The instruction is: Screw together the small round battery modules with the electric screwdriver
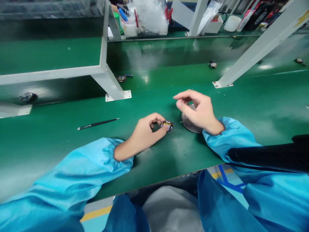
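Note:
Between the thumb and fingers of my left hand (148, 132) is a small round electronic part (168, 125), held just above or on the green bench (159, 161). My right hand (196, 108) hovers to the right, over a round dark metal dish with a mesh-like surface (187, 122), which it partly hides. Its thumb and index finger are close together, and whether anything tiny sits between them cannot be made out. Black tweezers (98, 123) lie on the bench to the left of my left hand.
Similar round parts sit farther back (121, 78), (213, 64) and at the left (28, 97). White metal legs (113, 85) stand on the bench, one slanting at the right (251, 53). A bin of plastic bags (151, 19) is behind. A black bar (270, 154) crosses my right sleeve.

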Demonstrator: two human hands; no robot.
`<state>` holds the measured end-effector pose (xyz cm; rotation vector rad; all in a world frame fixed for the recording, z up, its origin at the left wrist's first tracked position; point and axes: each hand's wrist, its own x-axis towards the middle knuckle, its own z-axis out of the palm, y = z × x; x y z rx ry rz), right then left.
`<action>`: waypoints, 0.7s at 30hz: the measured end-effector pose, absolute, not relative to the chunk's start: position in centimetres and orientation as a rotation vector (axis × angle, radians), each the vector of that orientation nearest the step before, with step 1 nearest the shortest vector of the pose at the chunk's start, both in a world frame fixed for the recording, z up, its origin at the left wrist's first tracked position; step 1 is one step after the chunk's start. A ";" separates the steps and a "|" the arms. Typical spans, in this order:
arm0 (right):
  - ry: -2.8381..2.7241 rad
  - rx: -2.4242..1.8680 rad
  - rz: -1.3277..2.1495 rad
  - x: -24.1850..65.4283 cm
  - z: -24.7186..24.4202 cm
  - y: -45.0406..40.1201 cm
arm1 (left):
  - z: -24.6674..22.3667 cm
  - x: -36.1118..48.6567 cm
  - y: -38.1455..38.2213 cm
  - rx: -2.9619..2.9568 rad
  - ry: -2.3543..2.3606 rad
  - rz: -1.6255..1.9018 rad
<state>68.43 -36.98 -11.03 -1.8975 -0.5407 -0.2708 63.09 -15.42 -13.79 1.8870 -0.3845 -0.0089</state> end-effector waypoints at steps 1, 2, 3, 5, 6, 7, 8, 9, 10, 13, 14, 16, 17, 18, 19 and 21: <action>-0.533 -1.911 -0.322 68.8 -10.9 -37.4 | -13.8 62.9 -15.3 1.920 -0.442 -0.047; -0.525 -1.923 -0.362 69.2 -10.9 -37.7 | -13.8 62.8 -15.3 1.953 -0.495 -0.072; -0.521 -1.934 -0.389 69.5 -10.8 -38.0 | -13.8 62.8 -15.2 1.990 -0.542 -0.079; -0.522 -1.953 -0.421 69.9 -10.8 -38.3 | -14.0 62.9 -15.1 2.059 -0.626 -0.051; -0.528 -1.959 -0.431 70.0 -10.8 -38.4 | -14.0 63.0 -15.1 2.085 -0.666 -0.033; -0.534 -1.965 -0.438 70.1 -10.9 -38.5 | -14.1 63.2 -15.1 2.111 -0.701 -0.018; -0.540 -1.971 -0.444 70.2 -10.9 -38.5 | -14.1 63.4 -15.1 2.137 -0.729 0.000; -0.545 -1.977 -0.452 70.2 -10.9 -38.6 | -14.2 63.7 -15.1 2.165 -0.744 0.020; -0.546 -1.983 -0.460 70.3 -10.9 -38.6 | -14.2 63.9 -15.1 2.195 -0.748 0.035; -0.536 -1.990 -0.496 70.7 -10.8 -38.8 | -14.3 64.4 -15.2 2.260 -0.726 0.065; -0.538 -1.989 -0.505 70.9 -10.8 -38.9 | -14.4 64.5 -15.2 2.265 -0.723 0.066; -0.575 -1.994 -0.493 71.1 -10.9 -39.0 | -14.4 64.5 -14.7 2.249 -0.706 0.070; -0.612 -2.002 -0.470 71.1 -10.9 -39.1 | -14.3 64.3 -14.3 2.233 -0.680 0.077; -0.660 -2.015 -0.433 71.1 -11.0 -39.1 | -14.2 64.1 -13.8 2.217 -0.652 0.081; -0.722 -2.027 -0.387 71.0 -11.1 -39.1 | -14.0 63.8 -13.1 2.206 -0.632 0.083; -0.877 -2.040 -0.285 70.5 -11.3 -39.0 | -13.7 62.9 -11.8 2.228 -0.641 0.073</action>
